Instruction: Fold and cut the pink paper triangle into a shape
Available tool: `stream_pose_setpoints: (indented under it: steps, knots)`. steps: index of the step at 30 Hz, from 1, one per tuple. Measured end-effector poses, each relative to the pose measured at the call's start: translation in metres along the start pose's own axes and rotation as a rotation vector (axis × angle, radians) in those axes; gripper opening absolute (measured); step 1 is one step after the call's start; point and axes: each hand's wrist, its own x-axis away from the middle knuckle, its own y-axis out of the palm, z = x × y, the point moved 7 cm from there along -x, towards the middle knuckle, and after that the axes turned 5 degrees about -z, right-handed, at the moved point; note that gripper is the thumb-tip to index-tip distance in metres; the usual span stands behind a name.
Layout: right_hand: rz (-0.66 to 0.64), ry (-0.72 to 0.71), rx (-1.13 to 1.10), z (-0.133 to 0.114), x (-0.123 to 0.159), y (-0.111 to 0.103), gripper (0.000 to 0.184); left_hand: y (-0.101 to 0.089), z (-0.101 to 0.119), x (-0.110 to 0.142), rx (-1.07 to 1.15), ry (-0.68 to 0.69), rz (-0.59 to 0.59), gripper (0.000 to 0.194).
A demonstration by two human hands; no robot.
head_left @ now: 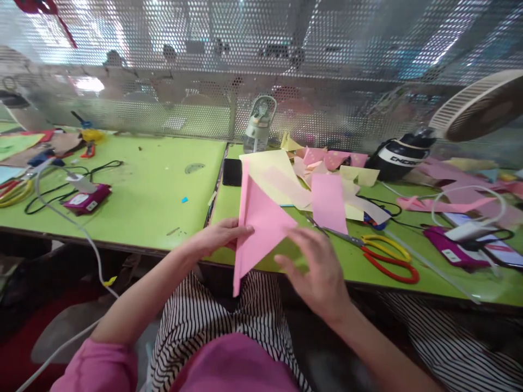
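From here I have the left hand (224, 235) pinching the pink paper (265, 218) at the table (141, 190) edge, the right hand (317, 267) spread by its tip. Mid-shaping, I judge; next calls for a steady pinch.

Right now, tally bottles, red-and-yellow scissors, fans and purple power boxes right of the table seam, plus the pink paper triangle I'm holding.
Bottles: 2, pale bottle and black bottle
Scissors: 1 pair
Fan: 1
Purple power box: 1
Pink paper triangle: 1
Total: 6
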Motion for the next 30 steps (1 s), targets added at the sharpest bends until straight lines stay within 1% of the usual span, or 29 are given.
stream_pose_setpoints:
  steps: [1, 2, 4, 6, 7, 8, 10, 12, 15, 20, 25, 28, 30]
  knots:
    - [0.012, 0.098, -0.039, 0.016, -0.003, -0.004, 0.047, -0.001, 0.003, 0.0, -0.029, -0.021, -0.064, 0.039]
    - [-0.015, 0.197, -0.122, 0.032, -0.005, -0.003, 0.051, -0.003, 0.007, 0.0, -0.063, -0.04, -0.123, 0.037]
    - [-0.18, 0.382, -0.393, 0.058, -0.005, 0.014, 0.054, -0.005, 0.013, -0.002, -0.139, -0.073, -0.21, 0.033]
    - [-0.334, 0.514, -0.65, 0.07, 0.0, 0.036, 0.052, -0.007, 0.016, -0.006, -0.215, -0.103, -0.256, 0.032]
    - [-0.361, 0.571, -0.739, 0.074, 0.003, 0.043, 0.051, -0.007, 0.016, -0.008, -0.246, -0.114, -0.268, 0.033]
    - [-0.354, 0.624, -0.8, 0.077, 0.004, 0.048, 0.051, -0.007, 0.016, -0.01, -0.271, -0.123, -0.277, 0.033]
    - [-0.285, 0.709, -0.862, 0.083, 0.004, 0.053, 0.051, -0.006, 0.015, -0.014, -0.308, -0.136, -0.29, 0.034]
    - [-0.23, 0.748, -0.9, 0.087, 0.0, 0.055, 0.05, -0.003, 0.014, -0.018, -0.344, -0.143, -0.297, 0.035]
    - [-0.191, 0.758, -0.948, 0.092, -0.007, 0.06, 0.045, 0.001, 0.014, -0.022, -0.421, -0.158, -0.314, 0.036]
    - [-0.078, 0.817, -0.989, 0.108, -0.004, 0.064, 0.038, -0.005, 0.021, -0.031, -0.593, -0.156, -0.298, 0.035]
    - [0.009, 0.858, -1.009, 0.114, 0.004, 0.058, 0.032, -0.01, 0.027, -0.035, -0.699, -0.088, -0.268, 0.039]
    - [0.027, 0.88, -1.019, 0.114, 0.007, 0.055, 0.033, -0.012, 0.024, -0.034, -0.713, -0.088, -0.272, 0.038]
    - [0.033, 0.905, -1.024, 0.118, 0.01, 0.052, 0.034, -0.016, 0.02, -0.032, -0.713, -0.101, -0.277, 0.037]
